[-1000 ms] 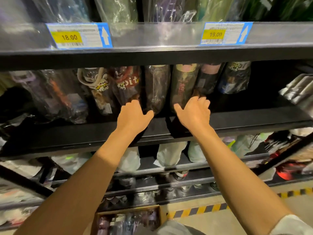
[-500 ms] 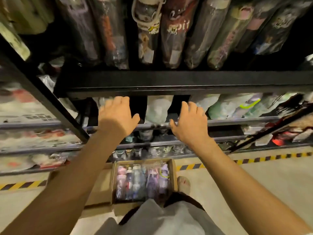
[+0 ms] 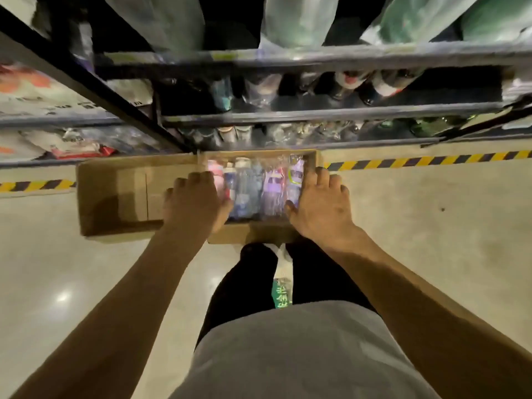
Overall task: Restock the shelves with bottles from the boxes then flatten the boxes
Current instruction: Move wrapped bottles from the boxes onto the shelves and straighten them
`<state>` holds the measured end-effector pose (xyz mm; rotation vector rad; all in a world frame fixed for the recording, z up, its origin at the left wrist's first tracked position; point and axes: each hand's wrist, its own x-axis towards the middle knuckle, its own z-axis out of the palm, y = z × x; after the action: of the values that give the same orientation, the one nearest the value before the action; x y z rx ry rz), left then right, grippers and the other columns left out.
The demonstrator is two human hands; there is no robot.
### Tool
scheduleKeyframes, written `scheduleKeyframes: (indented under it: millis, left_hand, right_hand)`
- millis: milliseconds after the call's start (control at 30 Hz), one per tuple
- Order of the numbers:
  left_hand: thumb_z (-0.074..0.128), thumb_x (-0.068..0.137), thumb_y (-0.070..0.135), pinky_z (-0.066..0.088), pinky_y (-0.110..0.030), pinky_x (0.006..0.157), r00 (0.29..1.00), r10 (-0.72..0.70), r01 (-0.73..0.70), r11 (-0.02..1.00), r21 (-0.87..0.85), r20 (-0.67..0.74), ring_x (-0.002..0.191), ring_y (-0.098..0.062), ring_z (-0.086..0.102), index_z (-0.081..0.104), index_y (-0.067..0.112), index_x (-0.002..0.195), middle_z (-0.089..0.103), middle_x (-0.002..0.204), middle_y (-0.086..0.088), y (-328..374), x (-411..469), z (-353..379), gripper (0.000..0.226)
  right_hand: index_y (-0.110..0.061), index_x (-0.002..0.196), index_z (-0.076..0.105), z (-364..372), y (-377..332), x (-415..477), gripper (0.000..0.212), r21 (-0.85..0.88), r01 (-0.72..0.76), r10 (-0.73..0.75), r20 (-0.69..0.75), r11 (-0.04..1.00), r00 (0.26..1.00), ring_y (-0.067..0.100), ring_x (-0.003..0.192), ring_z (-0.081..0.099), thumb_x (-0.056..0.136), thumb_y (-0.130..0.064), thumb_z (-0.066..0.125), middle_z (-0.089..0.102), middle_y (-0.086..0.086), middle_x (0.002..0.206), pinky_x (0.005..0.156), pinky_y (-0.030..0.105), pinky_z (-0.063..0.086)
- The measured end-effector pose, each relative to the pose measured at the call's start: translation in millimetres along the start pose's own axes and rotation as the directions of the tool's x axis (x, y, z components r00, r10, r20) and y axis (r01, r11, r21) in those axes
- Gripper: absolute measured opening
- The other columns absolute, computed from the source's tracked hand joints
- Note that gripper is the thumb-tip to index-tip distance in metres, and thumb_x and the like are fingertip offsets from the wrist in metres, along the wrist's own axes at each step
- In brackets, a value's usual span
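An open cardboard box (image 3: 253, 233) sits on the floor below me, packed with several plastic-wrapped bottles (image 3: 259, 187) in pink, blue and purple. My left hand (image 3: 195, 201) hovers over the box's left side with fingers spread, covering the leftmost bottles. Over the box's right wall is my right hand (image 3: 322, 207), fingers straight, its thumb beside the rightmost bottle. Neither hand grips anything. A second cardboard box (image 3: 115, 194) lies to the left, with nothing visible inside it. The black shelves (image 3: 288, 113) above hold rows of wrapped bottles.
A yellow-and-black hazard stripe (image 3: 417, 162) runs along the floor at the foot of the shelving. A diagonal black shelf brace (image 3: 95, 84) crosses the upper left. My legs and one shoe (image 3: 283, 280) stand right behind the box. Pale concrete floor stretches to both sides.
My view has tilted down from the shelf to the floor. Both hands left the shelf edge and dropped to the bottle box, still spread.
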<state>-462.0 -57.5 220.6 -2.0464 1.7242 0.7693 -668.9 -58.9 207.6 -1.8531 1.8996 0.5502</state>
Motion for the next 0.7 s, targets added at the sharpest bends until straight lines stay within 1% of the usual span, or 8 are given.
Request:
scheduleKeyframes:
  millis: [67, 167, 233, 367, 467, 533, 633, 700]
  left_hand:
    - [0.055, 0.101, 0.046, 0.05, -0.049, 0.098, 0.999, -0.004, 0.006, 0.999, -0.04, 0.053, 0.115, -0.037, 0.059, 0.051, 0.009, 0.135, 0.061, 0.127, -0.017, 9, 21, 39, 0.051]
    - [0.061, 0.099, 0.044, 0.049, -0.052, 0.104, 0.988, 0.031, -0.017, 0.995, -0.097, 0.149, 0.125, -0.04, 0.057, 0.041, 0.013, 0.147, 0.058, 0.137, -0.016, 24, 53, 102, 0.061]
    - [0.063, 0.097, 0.042, 0.044, -0.053, 0.11, 0.973, 0.012, 0.001, 0.998, -0.058, 0.231, 0.133, -0.041, 0.05, 0.042, 0.012, 0.147, 0.054, 0.144, -0.017, 33, 74, 145, 0.062]
    - [0.063, 0.097, 0.042, 0.044, -0.05, 0.111, 0.951, 0.02, 0.003, 0.997, -0.076, 0.31, 0.136, -0.038, 0.048, 0.044, 0.01, 0.146, 0.053, 0.145, -0.015, 42, 120, 232, 0.061]
    - [0.063, 0.098, 0.045, 0.044, -0.049, 0.109, 0.946, -0.01, 0.052, 0.991, -0.121, 0.323, 0.132, -0.04, 0.051, 0.049, 0.007, 0.142, 0.056, 0.14, -0.018, 40, 160, 287, 0.06]
    - [0.063, 0.098, 0.045, 0.045, -0.051, 0.107, 0.95, -0.056, 0.108, 0.982, -0.155, 0.306, 0.13, -0.04, 0.052, 0.05, 0.008, 0.141, 0.057, 0.138, -0.018, 36, 189, 319, 0.059]
    - [0.067, 0.093, 0.052, 0.044, -0.05, 0.104, 0.959, -0.144, 0.193, 0.963, -0.189, 0.242, 0.132, -0.04, 0.05, 0.042, 0.008, 0.148, 0.053, 0.143, -0.018, 29, 229, 362, 0.074]
    - [0.068, 0.091, 0.056, 0.04, -0.052, 0.11, 0.958, -0.197, 0.244, 0.942, -0.229, 0.21, 0.141, -0.042, 0.041, 0.031, 0.007, 0.156, 0.042, 0.155, -0.019, 22, 254, 386, 0.089]
  right_hand:
    - [-0.006, 0.15, 0.033, 40, 7, 17, 0.079, 0.008, -0.013, 0.012, 0.036, 1.0, 0.999, 0.039, 0.137, 0.039, 0.096, -0.061, 0.051, 0.041, 0.017, 0.149, 0.105, 0.05, 0.039]
    - [-0.005, 0.146, 0.037, 97, 18, 43, 0.073, 0.0, -0.021, 0.021, 0.089, 1.0, 0.996, 0.038, 0.126, 0.048, 0.096, -0.059, 0.043, 0.048, 0.017, 0.139, 0.098, 0.05, 0.044]
    - [-0.005, 0.148, 0.034, 132, 25, 61, 0.075, 0.032, -0.026, 0.02, 0.158, 0.999, 0.987, 0.038, 0.127, 0.047, 0.096, -0.058, 0.047, 0.046, 0.018, 0.141, 0.099, 0.05, 0.045]
    - [-0.01, 0.149, 0.033, 203, 41, 104, 0.072, 0.115, -0.067, 0.036, 0.251, 0.991, 0.967, 0.038, 0.133, 0.042, 0.097, -0.056, 0.053, 0.04, 0.016, 0.147, 0.107, 0.052, 0.042]
    - [-0.014, 0.157, 0.023, 252, 50, 137, 0.081, 0.182, -0.111, 0.047, 0.323, 0.977, 0.945, 0.039, 0.142, 0.034, 0.096, -0.058, 0.053, 0.033, 0.015, 0.155, 0.114, 0.057, 0.037]
    - [-0.015, 0.157, 0.022, 284, 55, 159, 0.081, 0.194, -0.132, 0.057, 0.349, 0.972, 0.935, 0.038, 0.141, 0.034, 0.096, -0.058, 0.054, 0.032, 0.015, 0.155, 0.113, 0.055, 0.037]
    - [-0.013, 0.151, 0.028, 331, 57, 196, 0.073, 0.204, -0.185, 0.102, 0.361, 0.961, 0.927, 0.038, 0.137, 0.038, 0.096, -0.051, 0.057, 0.038, 0.015, 0.148, 0.109, 0.05, 0.039]
    - [-0.013, 0.154, 0.026, 358, 58, 224, 0.078, 0.256, -0.255, 0.155, 0.356, 0.932, 0.922, 0.039, 0.139, 0.037, 0.096, -0.052, 0.059, 0.038, 0.016, 0.151, 0.111, 0.051, 0.038]
